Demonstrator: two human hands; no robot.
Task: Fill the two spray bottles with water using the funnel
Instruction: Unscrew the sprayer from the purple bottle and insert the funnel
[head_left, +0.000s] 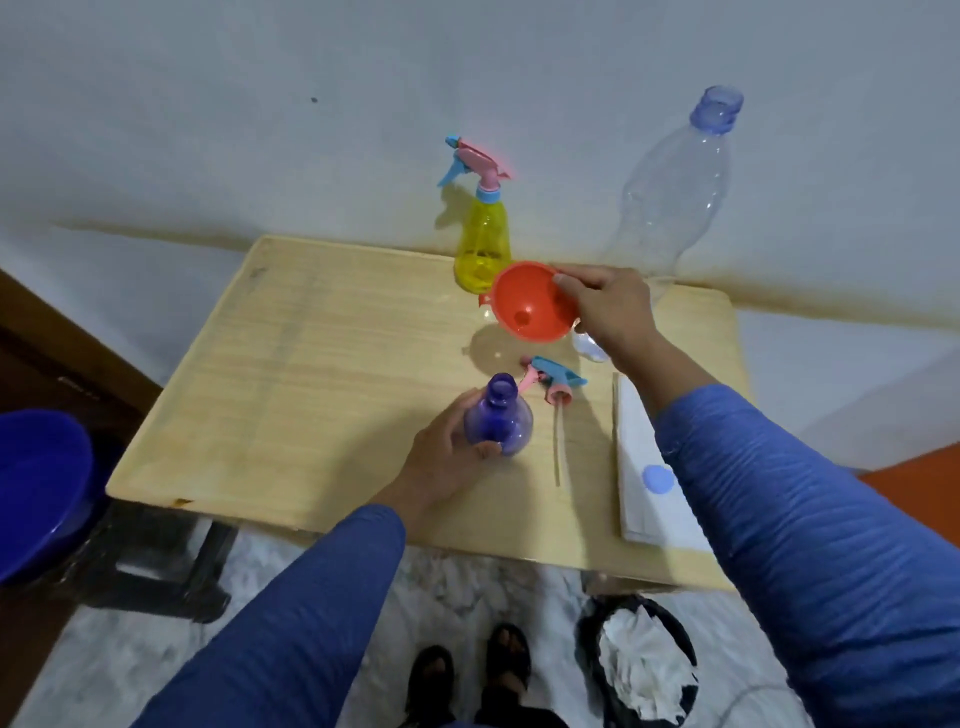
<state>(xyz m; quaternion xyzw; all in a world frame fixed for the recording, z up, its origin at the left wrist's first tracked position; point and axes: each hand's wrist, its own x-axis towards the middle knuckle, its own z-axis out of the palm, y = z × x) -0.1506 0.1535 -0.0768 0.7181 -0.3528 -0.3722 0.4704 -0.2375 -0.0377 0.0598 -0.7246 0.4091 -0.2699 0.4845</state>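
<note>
Both hands grasp — left hand (441, 457) fingers round upright purple bottle (500, 415), right hand (608, 306) pinching tilted funnel (535, 301) — spout leftward-down.

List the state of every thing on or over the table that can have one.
Purple spray bottle: upright, uncapped, gripped by left hand.
Spray head: off, lying on table.
Yellow spray bottle: upright, spray head on.
Funnel: held in air by right hand.
Clear bottle: uncapped, looks empty.
</note>
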